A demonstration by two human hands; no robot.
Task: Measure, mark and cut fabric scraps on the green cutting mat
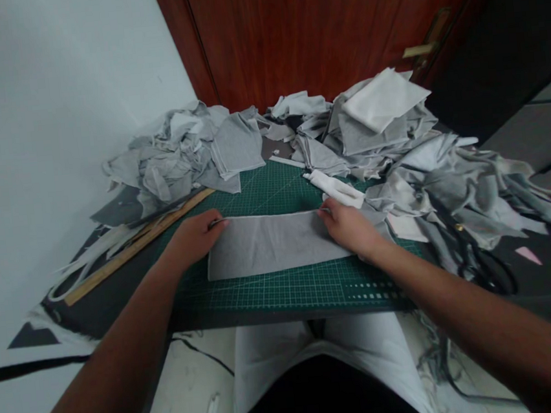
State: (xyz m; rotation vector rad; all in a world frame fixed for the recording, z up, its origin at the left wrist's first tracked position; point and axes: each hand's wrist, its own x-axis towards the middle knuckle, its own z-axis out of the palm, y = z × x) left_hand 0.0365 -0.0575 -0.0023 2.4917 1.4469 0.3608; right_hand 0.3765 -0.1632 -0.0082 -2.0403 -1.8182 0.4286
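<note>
A long piece of grey fabric (264,246) lies over the green cutting mat (284,293), its far edge running straight between my hands. My left hand (199,234) pinches that edge near its left corner. Farther right, my right hand (348,224) is closed on the same edge, and the fabric's right end passes partly under my wrist. Just beyond the right hand lies a rolled white cloth strip (336,189). Whether the fabric is one layer or folded, I cannot tell.
Heaps of grey scraps lie at the back left (168,158) and the right (462,175). A folded white cloth (387,99) tops the back pile. A wooden ruler (133,251) slants along the left side. Black-handled scissors (491,270) rest at the right, near the table's front edge.
</note>
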